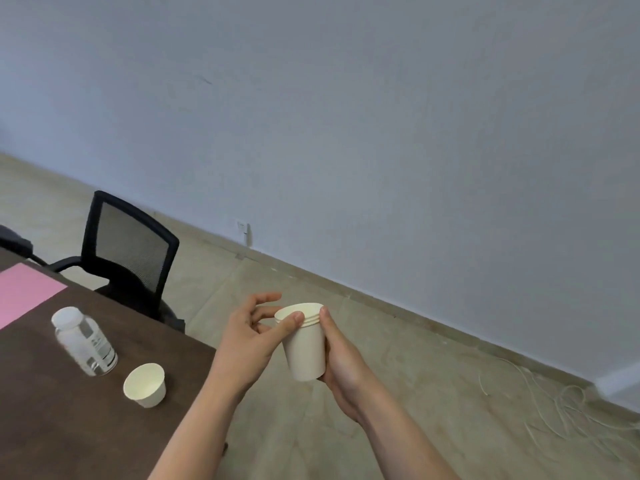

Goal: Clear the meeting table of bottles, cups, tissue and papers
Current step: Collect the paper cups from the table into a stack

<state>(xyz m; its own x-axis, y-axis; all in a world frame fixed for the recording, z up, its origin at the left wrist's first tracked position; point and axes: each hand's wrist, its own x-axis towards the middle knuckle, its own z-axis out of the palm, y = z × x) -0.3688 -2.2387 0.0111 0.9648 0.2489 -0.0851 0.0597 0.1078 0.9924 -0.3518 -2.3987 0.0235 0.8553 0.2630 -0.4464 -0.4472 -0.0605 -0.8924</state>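
Observation:
A stack of nested white paper cups is held upright in the air, off the table's right end. My right hand wraps around its side and bottom. My left hand is at the stack's rim, thumb pressed on the rim, other fingers spread behind it. On the dark brown table stand a single white paper cup and a clear plastic bottle with a white cap. A pink sheet of paper lies at the far left of the table.
A black mesh office chair stands behind the table's far edge. Beige tiled floor lies to the right, with a loose white cable near the wall. A wall socket sits low on the grey wall.

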